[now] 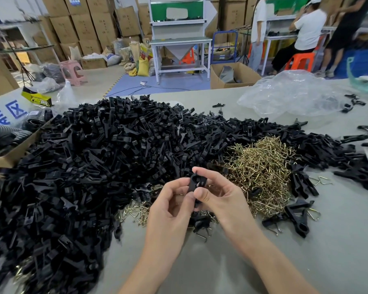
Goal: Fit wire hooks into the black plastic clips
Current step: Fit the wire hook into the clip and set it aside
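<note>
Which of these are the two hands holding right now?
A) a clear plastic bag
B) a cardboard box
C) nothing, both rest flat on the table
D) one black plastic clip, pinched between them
D: the left hand and the right hand both pinch a single black plastic clip, in front of the pile of wire hooks.

We see stacked brown cardboard boxes (83, 24) lining the back wall, and before them a white metal workbench (180, 40), a blue floor mat (134, 82) and a pink plastic stool (71, 66).
</note>
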